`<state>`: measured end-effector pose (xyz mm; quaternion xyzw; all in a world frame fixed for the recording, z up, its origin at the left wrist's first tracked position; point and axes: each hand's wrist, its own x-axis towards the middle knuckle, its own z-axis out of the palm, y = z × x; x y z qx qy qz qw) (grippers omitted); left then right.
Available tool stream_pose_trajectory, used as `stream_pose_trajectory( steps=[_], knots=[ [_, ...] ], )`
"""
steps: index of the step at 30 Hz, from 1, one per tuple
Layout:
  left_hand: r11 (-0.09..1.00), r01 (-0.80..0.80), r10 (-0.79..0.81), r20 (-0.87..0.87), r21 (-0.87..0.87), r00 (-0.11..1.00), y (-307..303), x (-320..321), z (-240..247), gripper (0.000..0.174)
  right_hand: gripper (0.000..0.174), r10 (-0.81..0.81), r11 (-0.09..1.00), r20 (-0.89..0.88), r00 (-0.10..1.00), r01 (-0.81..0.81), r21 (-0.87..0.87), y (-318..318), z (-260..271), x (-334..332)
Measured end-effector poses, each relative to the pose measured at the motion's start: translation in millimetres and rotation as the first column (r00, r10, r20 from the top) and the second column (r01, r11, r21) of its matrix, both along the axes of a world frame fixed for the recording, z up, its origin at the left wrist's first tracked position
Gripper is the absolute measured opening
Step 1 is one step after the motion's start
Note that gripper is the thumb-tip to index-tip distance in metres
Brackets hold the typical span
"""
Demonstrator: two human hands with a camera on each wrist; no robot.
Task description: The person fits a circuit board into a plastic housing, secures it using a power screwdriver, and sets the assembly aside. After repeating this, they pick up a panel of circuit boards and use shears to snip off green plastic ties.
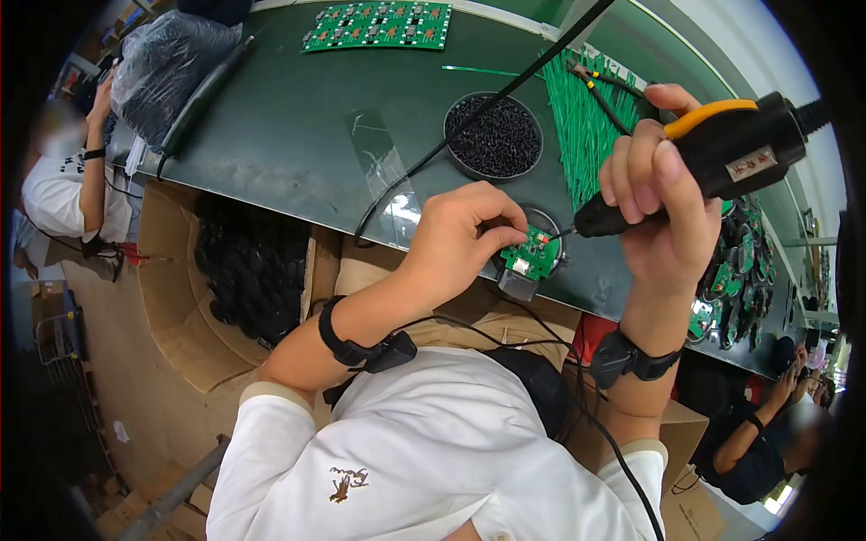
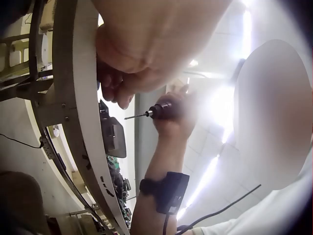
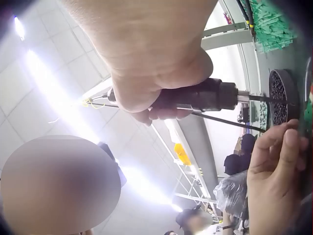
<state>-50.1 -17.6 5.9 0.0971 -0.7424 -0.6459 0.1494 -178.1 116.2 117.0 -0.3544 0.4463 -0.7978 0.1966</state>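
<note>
My right hand grips a black electric screwdriver with an orange lever. Its thin bit points left, the tip close to a small green circuit board. This board sits over a dark round housing near the table's front edge. The left hand has its fingers curled, thumb and forefinger pinching at the board's upper left edge beside a small red part. In the left wrist view, the screwdriver bit is beside the dark housing; the left fingertips are just above, partly hiding the work.
A round bowl of small black screws stands behind the hands. Thin green strips and yellow-black cutters lie right of it. Panelled boards lie at the back; assembled boards pile up right. A cardboard box stands left.
</note>
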Motion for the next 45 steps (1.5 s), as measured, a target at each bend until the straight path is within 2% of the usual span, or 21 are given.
stream_pose_trajectory(
  steps=[2, 3, 5, 7, 9, 12, 16, 18, 24, 25, 27, 29, 30, 32, 35, 45],
  knots=[
    [0.971, -0.007, 0.001, -0.023, -0.237, 1.0, -1.0, 0.8, 0.1, 0.014, 0.029, 0.016, 0.998, -0.006, 1.0, -0.016, -0.057, -4.4, -5.4, 1.6],
    [0.972, -0.006, 0.001, -0.02, -0.236, 1.0, 0.8, 0.6, -0.7, 0.014, 0.027, 0.029, 0.993, -0.014, 0.999, -0.031, -0.113, -6.0, -7.5, 2.5],
    [0.999, -0.046, 0.045, -0.043, -0.013, 0.998, 5.5, -0.4, -2.3, 0.016, 0.025, -0.01, 0.993, -0.007, 1.0, 0.009, -0.12, -11.4, -7.1, 10.3],
    [0.999, -0.04, 0.039, -0.039, -0.021, 0.998, 5.1, 0.7, -1.5, 0.017, 0.023, -0.048, 0.991, 0.0, 0.999, 0.047, -0.127, -12.7, -6.3, 15.3],
    [0.999, -0.035, 0.034, -0.035, -0.029, 0.999, 4.4, 1.9, -1.1, 0.018, 0.018, -0.061, 0.998, -0.094, 0.994, 0.059, -0.016, -12.5, -6.1, 17.9],
    [0.998, -0.033, 0.031, -0.049, -0.055, 0.998, 4.0, 2.8, -0.4, 0.019, 0.018, -0.06, 0.998, -0.102, 0.993, 0.058, -0.017, -13.8, -6.7, 18.0],
    [0.993, -0.054, 0.046, -0.077, -0.108, 0.996, 3.5, 2.9, -0.4, 0.017, 0.018, -0.07, 0.998, -0.106, 0.992, 0.07, 0.003, -15.9, -10.7, 20.2],
    [0.991, -0.059, 0.048, -0.095, -0.121, 0.994, 3.5, 2.3, -0.3, 0.017, 0.023, -0.073, 0.988, -0.004, 0.997, 0.072, -0.138, -19.8, -14.7, 20.5],
    [0.979, -0.073, 0.058, -0.085, -0.192, 0.995, 4.0, 0.1, 1.7, 0.02, 0.022, -0.126, 0.985, -0.02, 0.992, 0.122, -0.125, -20.1, -17.1, 21.5],
    [0.976, -0.074, 0.065, -0.049, -0.203, 0.997, 4.8, 1.5, 4.9, 0.024, 0.022, -0.126, 0.985, -0.02, 0.992, 0.122, -0.125, -18.9, -15.9, 22.5],
    [0.974, -0.073, 0.072, -0.012, -0.214, 0.997, 5.3, 5.4, 3.3, 0.028, 0.02, -0.206, 0.975, -0.145, 0.968, 0.216, 0.056, -15.5, -12.6, 25.8],
    [0.883, -0.154, 0.067, -0.205, -0.444, 0.976, 4.5, 11.4, -4.3, 0.043, 0.021, -0.239, 0.966, -0.15, 0.959, 0.251, 0.066, -16.1, -14.1, 26.5],
    [0.883, -0.153, 0.066, -0.204, -0.443, 0.977, 6.1, 14.9, -4.1, 0.043, 0.021, -0.271, 0.956, -0.155, 0.95, 0.285, 0.074, -16.2, -15.4, 26.9],
    [0.825, -0.102, -0.026, -0.218, -0.556, 0.975, 11.3, 22.8, -0.3, 0.056, 0.022, -0.27, 0.956, -0.166, 0.948, 0.285, 0.074, -16.7, -19.0, 26.6],
    [0.776, -0.087, -0.035, -0.181, -0.625, 0.983, 20.6, 27.9, -0.5, 0.063, 0.022, -0.267, 0.955, -0.187, 0.945, 0.286, 0.081, -17.0, -21.7, 26.7],
    [0.744, -0.111, -0.024, -0.192, -0.659, 0.981, 23.9, 28.3, -1.2, 0.063, 0.021, -0.267, 0.955, -0.214, 0.94, 0.288, 0.076, -20.1, -26.2, 28.1]
  ],
)
